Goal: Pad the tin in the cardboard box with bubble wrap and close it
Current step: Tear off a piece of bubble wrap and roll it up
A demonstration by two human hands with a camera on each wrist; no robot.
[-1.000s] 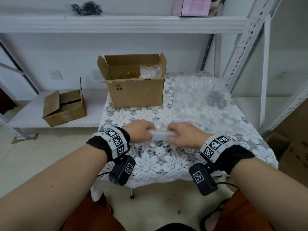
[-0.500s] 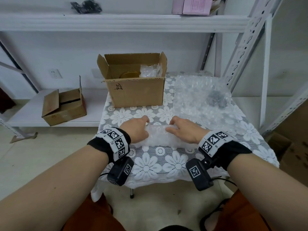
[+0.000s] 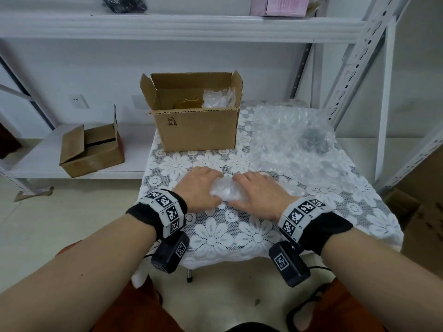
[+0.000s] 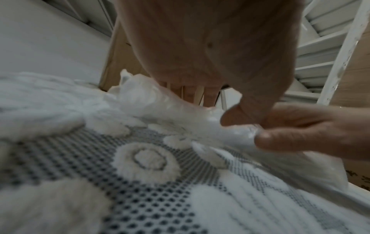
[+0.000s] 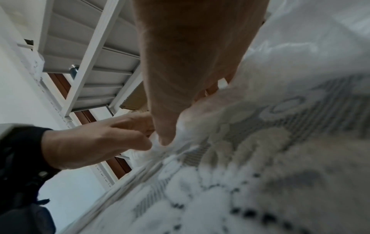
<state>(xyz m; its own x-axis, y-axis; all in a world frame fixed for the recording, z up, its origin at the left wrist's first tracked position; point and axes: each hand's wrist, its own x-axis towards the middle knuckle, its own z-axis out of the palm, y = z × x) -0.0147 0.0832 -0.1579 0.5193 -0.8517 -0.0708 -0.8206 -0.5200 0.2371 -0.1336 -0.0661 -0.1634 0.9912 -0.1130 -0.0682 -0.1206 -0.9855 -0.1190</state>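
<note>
On the lace-covered table [image 3: 215, 240] lies a bunched piece of bubble wrap [image 3: 226, 191] [image 4: 160, 102]. My left hand [image 3: 203, 185] [image 4: 210, 106] holds its left end and my right hand [image 3: 254, 188] [image 5: 188, 117] its right end. The fingers lie over the top and the thumbs are tucked in at the near side. Behind them stands the open cardboard box [image 3: 196, 130], flaps up. Inside it I see the gold tin [image 3: 188, 104] at the left and a wad of bubble wrap [image 3: 217, 100] at the right.
A large bubble wrap sheet [image 3: 290, 140] covers the table's right half, with a dark object [image 3: 314, 140] under it. A smaller cardboard box [image 3: 91, 149] sits on the low shelf at the left. White shelf uprights [image 3: 347, 68] stand close behind on the right.
My hands gripped the rolled wrap, then opened flat over it and slid it away from me. Now they have closed in on it again, and the piece is bunched shorter between them.
</note>
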